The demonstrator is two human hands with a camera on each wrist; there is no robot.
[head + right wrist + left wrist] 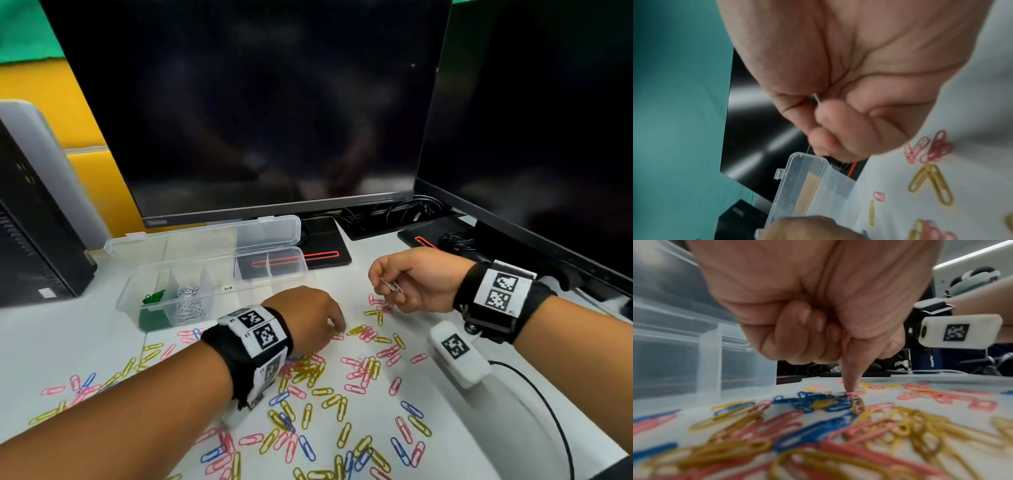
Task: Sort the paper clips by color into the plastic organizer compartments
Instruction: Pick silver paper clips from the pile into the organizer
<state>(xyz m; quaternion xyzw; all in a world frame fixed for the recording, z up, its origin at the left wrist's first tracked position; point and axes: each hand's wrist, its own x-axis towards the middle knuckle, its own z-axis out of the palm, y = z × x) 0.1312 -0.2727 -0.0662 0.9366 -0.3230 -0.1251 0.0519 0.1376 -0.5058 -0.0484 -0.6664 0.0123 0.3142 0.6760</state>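
A clear plastic organizer [219, 263] [709, 353] [797, 186] stands with its lid up at the back left. It has green clips [152, 298] in its leftmost compartment and white clips [190, 301] in the one beside it. Pink, yellow and blue paper clips [308, 404] [818, 423] lie scattered over the white table. My left hand [308, 317] [797, 305] is low over them. Its straight index fingertip [851, 386] presses on a pink clip [337, 337] and the other fingers are curled in. My right hand [414, 281] [838, 100] hovers above the table, pinching a small bunch of white clips [392, 286].
Two dark monitors [260, 102] stand behind, with their black bases [325, 253] and cables just past the organizer. A black computer case [37, 233] stands at the left. A white camera unit [459, 356] with a black cable hangs under my right wrist.
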